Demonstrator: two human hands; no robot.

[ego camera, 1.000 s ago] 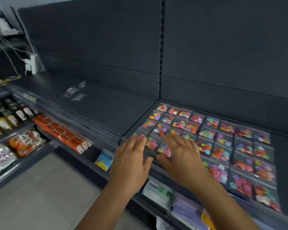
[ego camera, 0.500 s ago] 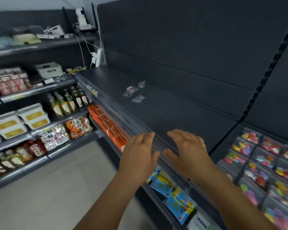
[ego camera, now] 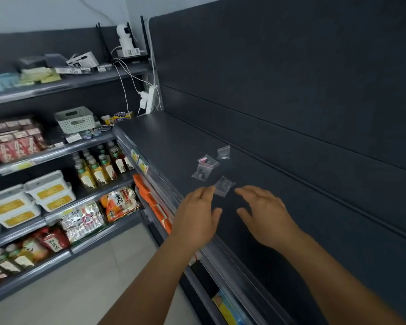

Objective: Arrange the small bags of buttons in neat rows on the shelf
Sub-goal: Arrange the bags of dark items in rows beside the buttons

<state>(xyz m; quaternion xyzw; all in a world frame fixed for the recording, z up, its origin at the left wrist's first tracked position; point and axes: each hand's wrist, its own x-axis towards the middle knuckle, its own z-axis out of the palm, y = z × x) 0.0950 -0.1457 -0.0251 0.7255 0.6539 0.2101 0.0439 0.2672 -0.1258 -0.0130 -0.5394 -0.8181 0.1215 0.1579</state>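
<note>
- Four small clear bags lie scattered on the dark shelf [ego camera: 174, 146], not in any row — the nearest bag [ego camera: 224, 186] sits askew just beyond the fingertips, a second bag [ego camera: 202, 172] and third bag [ego camera: 208, 159] overlap behind it, and a fourth bag [ego camera: 223, 152] lies apart near the back panel.
- They look loose and unsorted, so gathering them is likely the step in hand.
- The left hand [ego camera: 197, 216] and right hand [ego camera: 264, 213] reach forward palm-down, flanking the nearest bag.
- Both hands' fingers are spread and loose — empty, holding nothing.
</note>
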